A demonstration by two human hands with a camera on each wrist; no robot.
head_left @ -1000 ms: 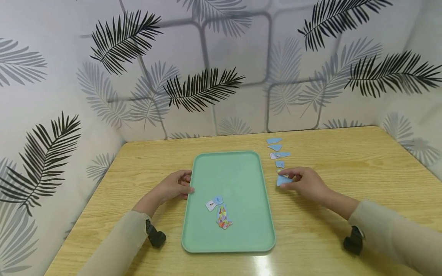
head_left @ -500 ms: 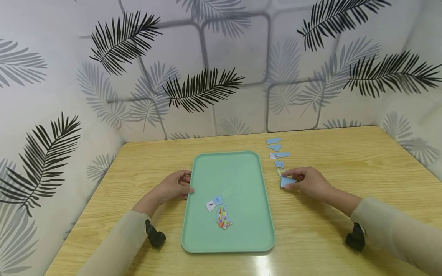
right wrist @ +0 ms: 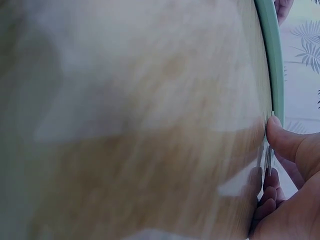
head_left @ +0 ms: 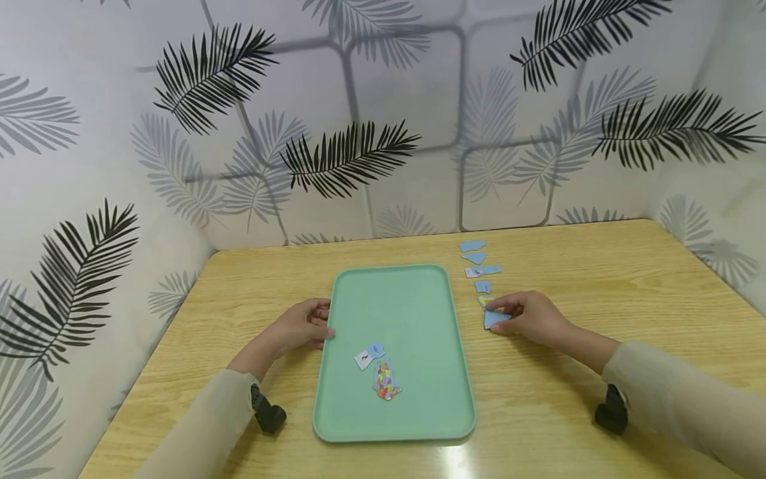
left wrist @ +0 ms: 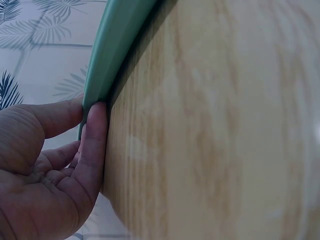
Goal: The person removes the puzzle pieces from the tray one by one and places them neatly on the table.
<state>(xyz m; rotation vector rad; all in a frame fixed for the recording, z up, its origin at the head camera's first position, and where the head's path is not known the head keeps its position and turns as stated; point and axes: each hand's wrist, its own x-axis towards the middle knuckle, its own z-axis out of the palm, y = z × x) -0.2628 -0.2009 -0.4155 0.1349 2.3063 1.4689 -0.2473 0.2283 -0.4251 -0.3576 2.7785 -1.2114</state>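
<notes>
In the head view, a green tray (head_left: 395, 313) lies on the table, and my left hand (head_left: 302, 324) grips its left rim. The left wrist view has the thumb (left wrist: 60, 117) at the tray's rim, other fingers curled beside it. My right hand (head_left: 532, 318) pinches a blue jigsaw puzzle piece (head_left: 495, 319) between thumb and fingers, low over the table just right of the tray. Right behind it, partly covered by the fingers, is a yellow-green piece (head_left: 481, 301). Inside the tray are a multicoloured piece (head_left: 385, 382), a blue piece (head_left: 376, 349) and a white piece (head_left: 362, 360).
Beyond the right hand, more pieces form a column on the table: a small blue one (head_left: 482, 287), a long white-and-blue one (head_left: 483, 271), a pointed one (head_left: 475, 257) and another blue one (head_left: 473, 246). Behind the wooden table (head_left: 598, 279) stands a leaf-patterned wall (head_left: 407, 186).
My right hand has shifted the blue piece slightly right and nearer to me, uncovering more of the yellow-green piece. My left hand stays on the tray's rim.
</notes>
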